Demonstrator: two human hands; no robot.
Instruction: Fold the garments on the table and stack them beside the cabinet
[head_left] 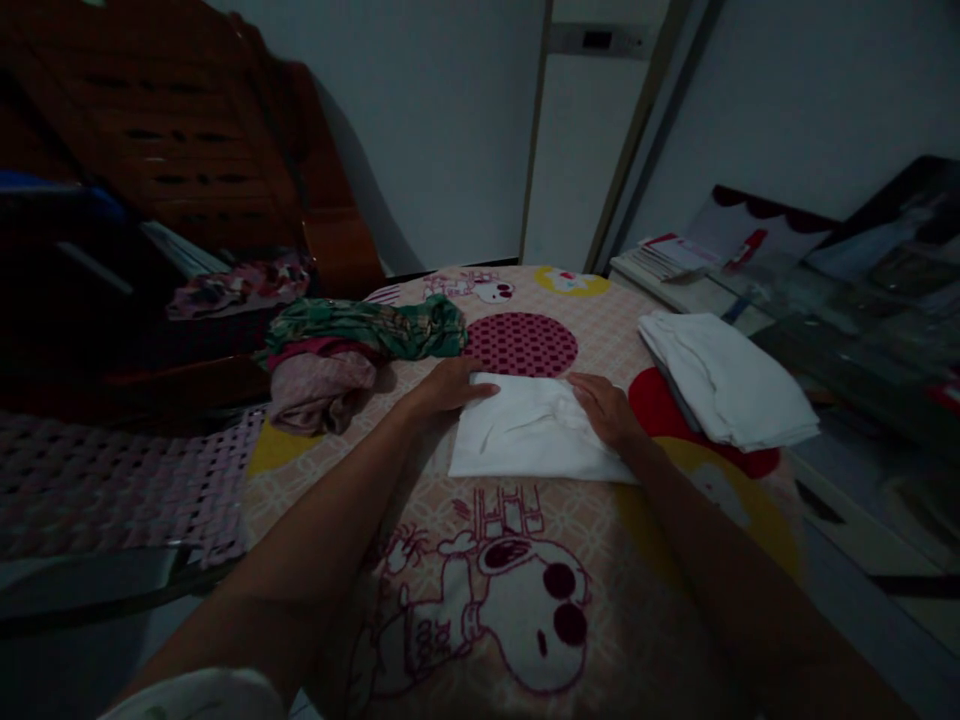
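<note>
A white folded cloth (525, 440) lies flat on the round table with a printed cartoon cover (450, 520). My left hand (452, 387) grips its far left corner, the thumb on top and the fingers at the edge. On the cloth's right side rests my right hand (606, 408), fingers stretched over the far right part with nothing gripped. Some wrinkles run across the cloth between the hands.
To the left on the table are a green patterned cloth (405, 325) and a bunched pink cloth (319, 390). A stack of folded white cloths (727, 380) sits at the right edge. Beyond stand a wooden chair (180, 130) and a glass-topped cabinet (810, 330).
</note>
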